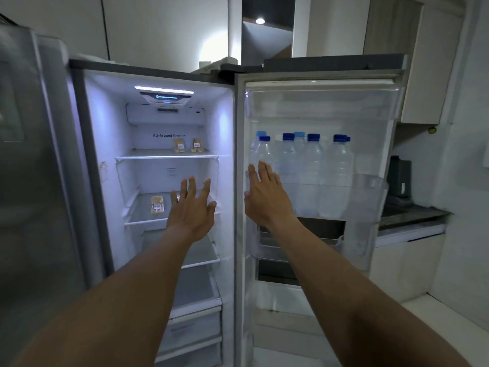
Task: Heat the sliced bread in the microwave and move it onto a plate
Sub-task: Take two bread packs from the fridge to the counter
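Observation:
The fridge stands open in front of me, lit inside. A wrapped pack of sliced bread (157, 204) lies on the middle glass shelf (143, 221). Two more small wrapped bread packs (179, 146) (197, 145) stand on the upper shelf. My left hand (191, 207) reaches into the fridge just right of the middle-shelf pack, fingers spread, holding nothing. My right hand (264, 193) is flat and open in front of the inner side of the open fridge door (317, 102), by the water bottles; whether it touches the door I cannot tell.
Several clear water bottles with blue caps (312, 170) fill the door rack. The closed steel freezer door (31, 181) is at left. A dark counter (412, 215) with a dark appliance (399, 181) lies to the right, cabinets above it.

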{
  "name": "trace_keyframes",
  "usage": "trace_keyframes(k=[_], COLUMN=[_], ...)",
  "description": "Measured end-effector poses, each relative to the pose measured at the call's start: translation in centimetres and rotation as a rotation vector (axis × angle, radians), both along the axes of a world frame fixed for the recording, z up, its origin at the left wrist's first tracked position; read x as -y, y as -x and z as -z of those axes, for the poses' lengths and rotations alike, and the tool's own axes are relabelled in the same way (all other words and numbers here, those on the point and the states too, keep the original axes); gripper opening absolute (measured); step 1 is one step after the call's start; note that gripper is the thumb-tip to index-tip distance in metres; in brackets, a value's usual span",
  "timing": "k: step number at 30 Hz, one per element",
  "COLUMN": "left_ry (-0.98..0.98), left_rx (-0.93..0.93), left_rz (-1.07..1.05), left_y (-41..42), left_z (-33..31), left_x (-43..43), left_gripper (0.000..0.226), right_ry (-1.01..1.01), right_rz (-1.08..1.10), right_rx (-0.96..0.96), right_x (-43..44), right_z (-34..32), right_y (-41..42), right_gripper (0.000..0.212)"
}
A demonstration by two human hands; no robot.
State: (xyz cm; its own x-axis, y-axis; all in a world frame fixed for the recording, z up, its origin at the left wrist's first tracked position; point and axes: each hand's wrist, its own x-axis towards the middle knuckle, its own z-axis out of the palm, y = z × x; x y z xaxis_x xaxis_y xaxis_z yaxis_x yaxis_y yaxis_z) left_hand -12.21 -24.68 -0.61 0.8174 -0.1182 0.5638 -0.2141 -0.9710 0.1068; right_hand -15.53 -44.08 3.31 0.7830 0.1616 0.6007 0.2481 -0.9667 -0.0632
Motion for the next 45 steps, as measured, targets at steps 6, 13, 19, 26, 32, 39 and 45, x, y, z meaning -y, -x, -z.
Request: trace_keyframes(k=[6,13,19,26,32,39,45], left_ry=[-0.019,-0.029,0.01,0.087,0.155,0.252,0.459], left_rx=[-0.009,-0.033,-0.064,-0.098,-0.156,-0.202,-0.2], left_rz=[-0.032,-0.088,-0.147,-0.195,-0.247,-0.273,-0.3], left_y=[-2.8,-8.3,-15.7,-24.8,-31.5,-39.4,-45.3], left_z=[1.0,1.9,3.5,5.1,7.8,11.1,13.4], left_x=[-5.7,-10.3,-13.6,-15.9,-18.7,-21.0,-22.0], left_gripper=[0.064,0.063,0.063,0.063,0.064,0.071,0.086], right_ry=[-0.008,-0.045,-0.11,-0.166,-0.204,-0.292,-0.416], right_rz=[-0.045,-0.097,-0.119,-0.119,-0.099,-0.029,0.013], right_rx=[-0.008,-0.054,-0.089,-0.144,-0.235,-0.323,-0.394], right_x=[-6.0,-11.3,-14.4,-16.8,-19.7,-23.0,-25.4], right_z=[1.0,2.7,5.2,7.4,9.8,13.0,15.1], right_y=[-2.5,-9.7,-19.6,-30.1,-37.6,-45.3,-51.0], right_gripper=[0.068,0.068,0.067,0.069,0.072,0.074,0.074])
